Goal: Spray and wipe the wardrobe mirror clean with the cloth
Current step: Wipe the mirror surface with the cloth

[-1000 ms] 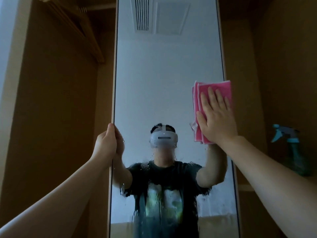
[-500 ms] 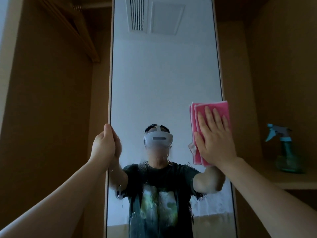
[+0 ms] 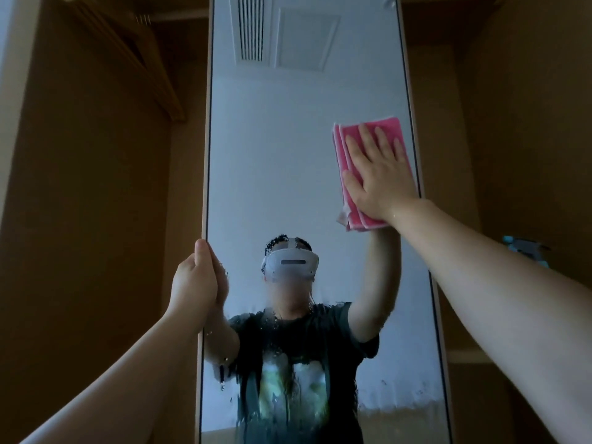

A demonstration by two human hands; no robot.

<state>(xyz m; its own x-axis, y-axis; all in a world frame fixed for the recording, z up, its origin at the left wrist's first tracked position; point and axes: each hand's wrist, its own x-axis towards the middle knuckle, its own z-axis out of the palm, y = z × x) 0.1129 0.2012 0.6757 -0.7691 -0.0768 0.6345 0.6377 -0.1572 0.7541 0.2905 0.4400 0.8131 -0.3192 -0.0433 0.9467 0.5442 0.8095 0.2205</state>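
The tall wardrobe mirror [image 3: 288, 155] fills the middle of the view. Its lower half is wet with streaks and droplets. A folded pink cloth [image 3: 344, 200] lies flat on the glass near the right edge, at upper mid height. My right hand [image 3: 379, 169] presses it against the mirror with straight, spread fingers. My left hand [image 3: 193, 280] grips the mirror's left edge lower down, thumb on the front side and fingers curled behind the frame.
Brown wardrobe panels [image 3: 89, 219] flank the mirror on both sides. A teal spray bottle [image 3: 525, 248] stands on a shelf [image 3: 464, 355] to the right, partly hidden by my right forearm. A hanging rail [image 3: 144, 68] runs at the upper left.
My right hand slid the cloth down the glass, then back up to its earlier height near the right edge. My left hand kept its grip on the left edge.
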